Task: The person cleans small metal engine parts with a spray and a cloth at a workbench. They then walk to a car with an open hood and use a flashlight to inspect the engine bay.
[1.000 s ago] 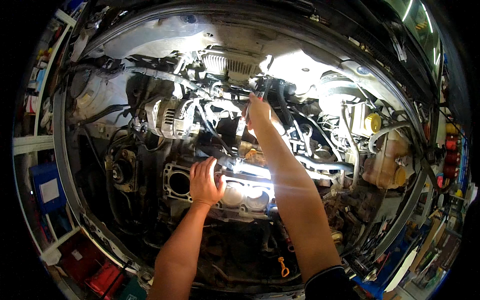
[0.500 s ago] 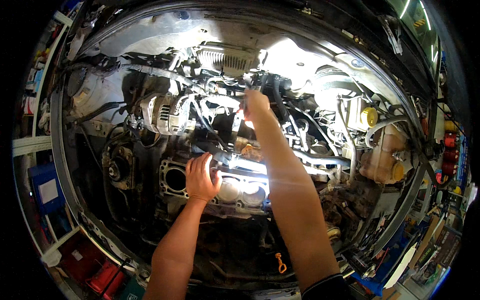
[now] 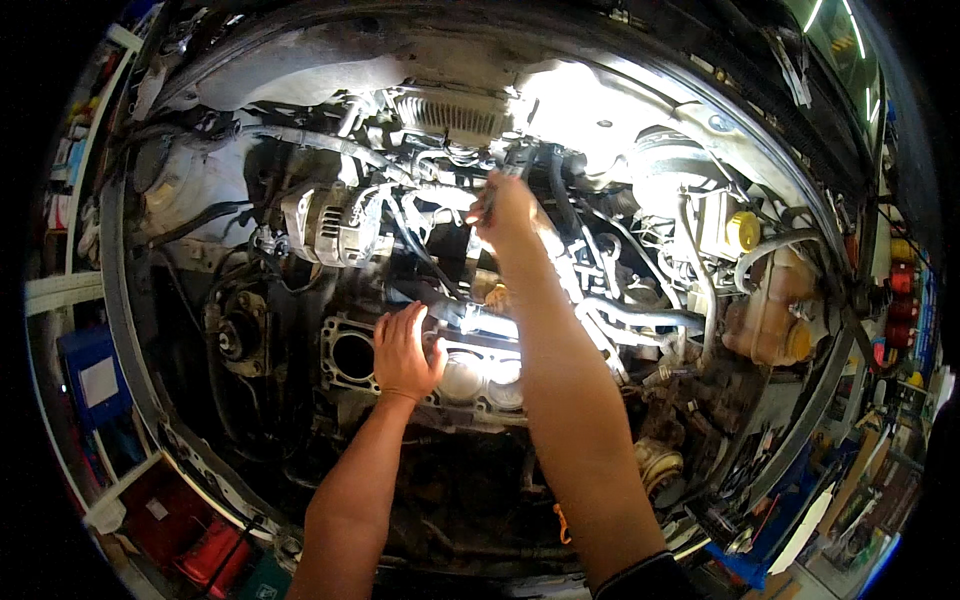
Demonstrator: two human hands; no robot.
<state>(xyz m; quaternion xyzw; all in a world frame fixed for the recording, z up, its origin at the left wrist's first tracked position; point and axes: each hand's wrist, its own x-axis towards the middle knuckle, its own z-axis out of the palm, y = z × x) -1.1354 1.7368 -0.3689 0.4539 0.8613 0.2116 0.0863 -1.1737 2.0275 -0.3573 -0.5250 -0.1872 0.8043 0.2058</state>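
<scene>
My left hand [image 3: 407, 352] lies on top of the bare engine block [image 3: 329, 372], between an open cylinder bore [image 3: 352, 357] and a light-topped piston [image 3: 461, 378]. Its fingers are stretched out and hold nothing. Farther in, my right hand [image 3: 508, 212] reaches toward the back of the engine bay. Its fingers are curled round a dark, narrow object [image 3: 519, 161] that sticks out beyond the fist; the hand hides most of it, and I cannot make out its kind. My right forearm covers the right end of the block.
An alternator [image 3: 328, 228] sits left of centre. To the right are a yellow-capped reservoir [image 3: 741, 233], a brownish plastic tank [image 3: 765, 315] and a grey hose [image 3: 640, 317]. An orange pull handle [image 3: 563, 523] shows beside my right forearm. Bright light falls on the rear panel [image 3: 590, 115].
My right hand has shifted and turned slightly, and its forearm has swung a little left, covering more of the orange handle. Light patches beside it have moved right. My left hand stays put.
</scene>
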